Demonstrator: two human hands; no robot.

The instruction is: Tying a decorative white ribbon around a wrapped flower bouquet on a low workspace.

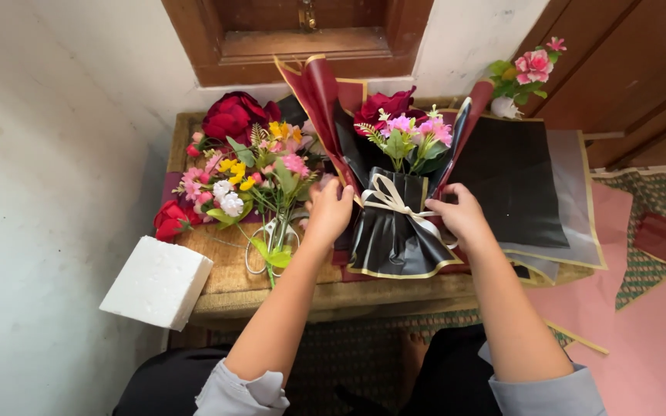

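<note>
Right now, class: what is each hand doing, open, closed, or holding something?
Left hand: closed on the left edge of the bouquet wrap.
Right hand: closed on the wrap's right edge, beside the cream ribbon.

Bouquet wrap (395,239): glossy black, thin gold edging, dark red outer sheet. Ribbon (395,202): cream. Blooms inside (410,127): deep red rose, pink and lilac small flowers, green leaves. Loose flower pile (248,173): crimson roses, pink, yellow, white blossoms, green stems. Foam block (157,283): plain white. Flat paper sheets (514,181): black over translucent grey, gold border. Small posy (529,69): pink with green. Table top (225,270): tan woven. Floor papers (649,339): dusty pink, one maroon square. Rug (657,200): green, patterned. Sleeves (240,389): pale grey.
</note>
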